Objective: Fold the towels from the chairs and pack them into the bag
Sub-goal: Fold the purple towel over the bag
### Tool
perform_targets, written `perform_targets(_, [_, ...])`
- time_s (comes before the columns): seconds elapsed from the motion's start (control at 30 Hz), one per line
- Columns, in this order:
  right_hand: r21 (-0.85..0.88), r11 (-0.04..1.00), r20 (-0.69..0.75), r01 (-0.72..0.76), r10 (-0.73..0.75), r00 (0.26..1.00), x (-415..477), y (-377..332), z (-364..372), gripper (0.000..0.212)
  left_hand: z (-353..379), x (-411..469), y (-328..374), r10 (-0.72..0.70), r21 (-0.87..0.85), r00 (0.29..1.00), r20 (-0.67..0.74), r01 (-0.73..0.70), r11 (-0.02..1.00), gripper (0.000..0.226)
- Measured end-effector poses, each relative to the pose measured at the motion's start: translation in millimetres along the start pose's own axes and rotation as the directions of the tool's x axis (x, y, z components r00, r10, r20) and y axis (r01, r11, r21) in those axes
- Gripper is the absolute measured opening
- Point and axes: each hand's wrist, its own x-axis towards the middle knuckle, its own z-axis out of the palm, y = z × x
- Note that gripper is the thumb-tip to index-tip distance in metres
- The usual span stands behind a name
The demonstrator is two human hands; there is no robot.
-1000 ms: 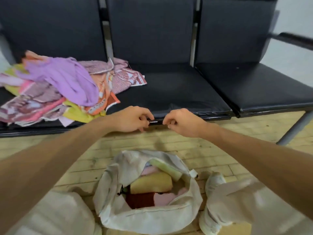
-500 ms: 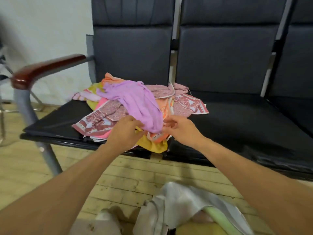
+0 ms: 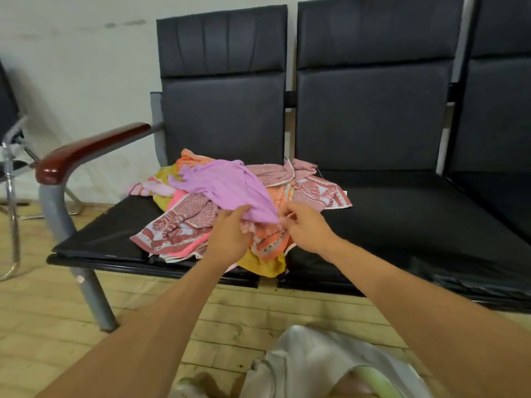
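Purple towel (image 3: pixel 230 188) lies on top of the towel pile (image 3: pixel 178 228), crumpled, w/ its near end at the pile's front. The pile sits on the left chair seat (image 3: pixel 94 237), toward the seat's right edge; a yellow towel (image 3: pixel 264 265) at the bottom hangs over the front edge, & a red-patterned towel (image 3: pixel 321 193) spreads past the right edge onto the next seat (image 3: pixel 416 219). Left grip (image 3: pixel 230 237) grasps the purple towel's near hem: thumb on top of the cloth, fingers tucked under, mostly hidden. Right grip (image 3: pixel 307 228) pinches the same towel's near right corner btwn thumb & fingertips, just beside the left one. Both forearms reach in from the bottom of the head view. Wooden armrest (image 3: pixel 86 150) runs along the left seat's left edge. White bag (image 3: pixel 304 366) stands on the wood floor (image 3: pixel 43 326) in front of the chairs, mouth open, w/ a pale green towel (image 3: pixel 373 380) showing inside; the rest of its contents is cut off.
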Motion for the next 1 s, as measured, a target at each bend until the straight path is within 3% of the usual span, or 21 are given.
perform_targets(0.1, [0.243, 0.97, -0.069, -0.006, 0.024, 0.997, -12, -2, -37, 0.015, 1, 3, 10, 0.151, 0.169, 0.986, -0.067, -0.138, 0.976, 0.061])
perform_targets(0.2, [0.309, 0.951, -0.197, 0.001, 0.063, 0.978, -27, 0, -77, 0.022, -2, 3, 26, 0.199, 0.094, 0.973, -0.118, -0.189, 0.977, 0.052])
perform_targets(0.27, [0.375, 0.927, -0.245, 0.0, 0.099, 0.965, -38, 2, -107, 0.024, -1, 1, 41, 0.197, 0.082, 0.973, -0.118, -0.188, 0.979, 0.039])
perform_targets(0.33, [0.413, 0.91, -0.276, -0.025, 0.152, 0.949, -48, 5, -133, 0.024, -1, -3, 65, 0.198, 0.032, 0.976, -0.093, -0.196, 0.98, 0.01])
perform_targets(0.43, [0.279, 0.959, -0.34, -0.051, 0.148, 0.929, -73, 14, -170, 0.021, 10, -18, 118, 0.22, -0.076, 0.975, -0.029, -0.221, 0.972, 0.019])
perform_targets(0.53, [0.061, 0.996, -0.31, -0.071, 0.086, 0.947, -102, 32, -191, 0.015, 30, -35, 155, 0.337, -0.101, 0.94, 0.051, -0.331, 0.938, 0.015])
perform_targets(0.7, [-0.155, 0.968, -0.209, -0.198, 0.163, 0.964, -146, 87, -206, 0.013, 85, -60, 175, 0.469, -0.03, 0.776, 0.422, -0.505, 0.862, 0.014])
perform_targets(0.8, [-0.348, 0.903, -0.055, -0.254, 0.251, 0.967, -158, 109, -206, 0.016, 102, -67, 159, 0.484, -0.098, 0.706, 0.518, -0.513, 0.853, 0.021])
perform_targets(1.0, [-0.541, 0.809, 0.246, -0.228, 0.412, 0.878, -167, 102, -205, 0.04, 101, -62, 150, 0.486, -0.098, 0.711, 0.508, -0.513, 0.853, 0.012])
